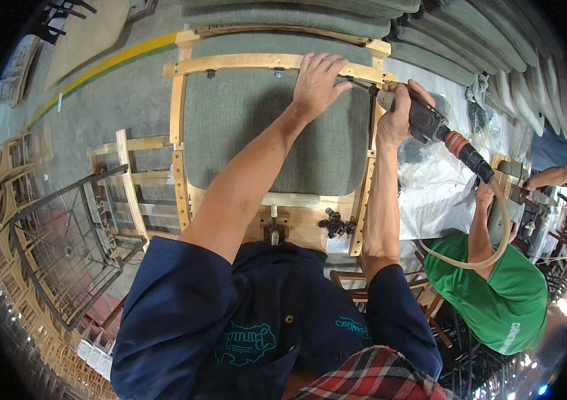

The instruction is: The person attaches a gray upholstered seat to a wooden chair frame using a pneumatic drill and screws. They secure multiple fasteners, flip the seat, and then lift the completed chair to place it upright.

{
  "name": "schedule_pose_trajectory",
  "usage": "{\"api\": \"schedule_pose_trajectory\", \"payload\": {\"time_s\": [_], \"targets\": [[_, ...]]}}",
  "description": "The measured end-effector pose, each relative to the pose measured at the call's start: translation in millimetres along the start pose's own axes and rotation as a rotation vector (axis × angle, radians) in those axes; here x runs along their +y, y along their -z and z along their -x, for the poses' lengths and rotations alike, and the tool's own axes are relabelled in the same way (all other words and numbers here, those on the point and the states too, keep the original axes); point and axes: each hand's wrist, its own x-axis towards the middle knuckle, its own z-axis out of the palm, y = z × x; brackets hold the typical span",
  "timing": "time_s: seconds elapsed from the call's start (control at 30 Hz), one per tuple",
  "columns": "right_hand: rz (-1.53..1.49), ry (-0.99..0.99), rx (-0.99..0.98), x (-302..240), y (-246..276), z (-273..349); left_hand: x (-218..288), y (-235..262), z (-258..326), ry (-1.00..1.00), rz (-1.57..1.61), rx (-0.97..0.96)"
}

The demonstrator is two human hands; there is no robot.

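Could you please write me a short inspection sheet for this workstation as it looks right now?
Surface: white plastic sheet covers the bench on the right.
Job's things: wooden frame around a grey upholstered cushion; pneumatic driver tipped at the frame's top rail.
Clutter: small pile of black screws on the frame's lower board.
Hands: left hand pressed flat on the top rail; right hand gripping the pneumatic driver.
Cables: tan air hose loops down from the driver.
Surroundings: stacked grey cushions behind; wire cart and bare wooden frames on the left; a co-worker in a green shirt at right.
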Motion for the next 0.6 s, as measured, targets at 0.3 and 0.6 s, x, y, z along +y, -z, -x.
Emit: {"api": "schedule_pose_trajectory", "payload": {"time_s": [0.3, 0.6], "targets": [[0.130, -0.010, -0.125, 13, -10, -18, -29, 4, -12, -0.138, -0.011, -0.144], [0.125, -0.044, -0.156, 13, -24, -18, -29, 1, -10, -0.182, -0.066, -0.112]]}}
